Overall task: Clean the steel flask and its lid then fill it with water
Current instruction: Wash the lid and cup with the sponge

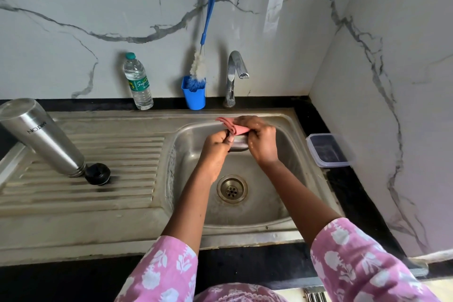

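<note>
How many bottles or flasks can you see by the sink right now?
2. The steel flask stands upside down on the drainboard, left, beside a black cap. A plastic water bottle stands upright on the back ledge. Nothing else bottle-like shows.

White marble-veined walls (73, 7) meeting in a corner, black countertop (343, 179) — daylight streak.

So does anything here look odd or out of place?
Only the tall steel flask: it stands upside down on the ribbed draining board, mouth down beside its round black lid, probably draining. Nothing looks spilled or broken.
</note>
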